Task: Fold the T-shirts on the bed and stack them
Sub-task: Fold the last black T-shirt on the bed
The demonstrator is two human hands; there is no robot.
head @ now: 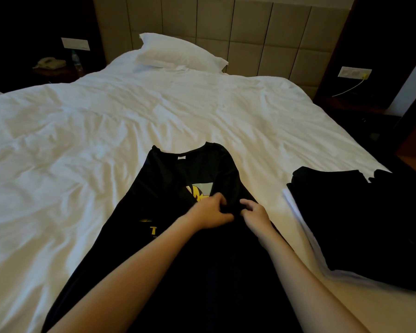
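A black T-shirt point(173, 179) with a yellow print lies front up on the white bed point(106, 131), collar pointing away from me. Its right side is folded over the chest, partly covering the print. My left hand point(213, 213) and my right hand point(255, 212) meet at the middle of the shirt, both with fingers curled, pinching the edge of the folded-over fabric. A stack of folded dark T-shirts point(360, 222) sits to the right near the bed's edge, resting on something white.
A white pillow point(178, 52) lies at the padded headboard. A nightstand at the far left holds a phone point(49, 63) and a water bottle point(77, 60). The bed's right edge drops to a dark floor beside the stack.
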